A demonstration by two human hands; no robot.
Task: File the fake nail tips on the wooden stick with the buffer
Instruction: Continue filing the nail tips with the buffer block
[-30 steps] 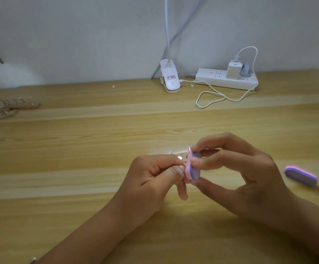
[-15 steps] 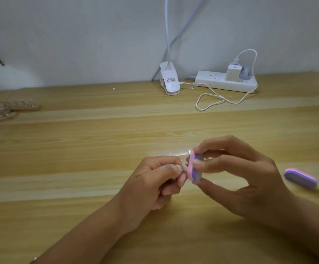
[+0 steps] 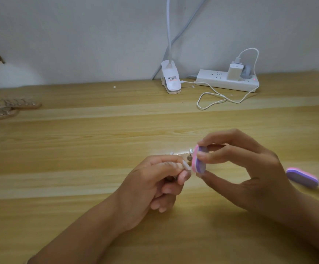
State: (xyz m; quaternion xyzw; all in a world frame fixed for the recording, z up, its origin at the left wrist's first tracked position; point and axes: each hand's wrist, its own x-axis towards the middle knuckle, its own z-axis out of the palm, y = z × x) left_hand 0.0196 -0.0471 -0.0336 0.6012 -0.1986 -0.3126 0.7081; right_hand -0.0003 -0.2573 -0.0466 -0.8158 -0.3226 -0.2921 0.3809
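Standing on edge at centre frame, pink-and-purple oval buffer point(image 3: 198, 160), right up against a clear fake nail tip point(image 3: 185, 165), right hand point(image 3: 250, 168) pinching the buffer between thumb and fingertips, left hand point(image 3: 151, 183) curled round the tip's base, second buffer point(image 3: 302, 177) lying far right on the table point(image 3: 78, 149).

A home desk point(image 3: 78, 141) with power strip point(image 3: 212, 79) and clip lamp point(image 3: 171, 81).

Pink-and-purple oval buffer point(image 3: 199, 160), upright on edge, just beside pale fake nail tip point(image 3: 186, 165)
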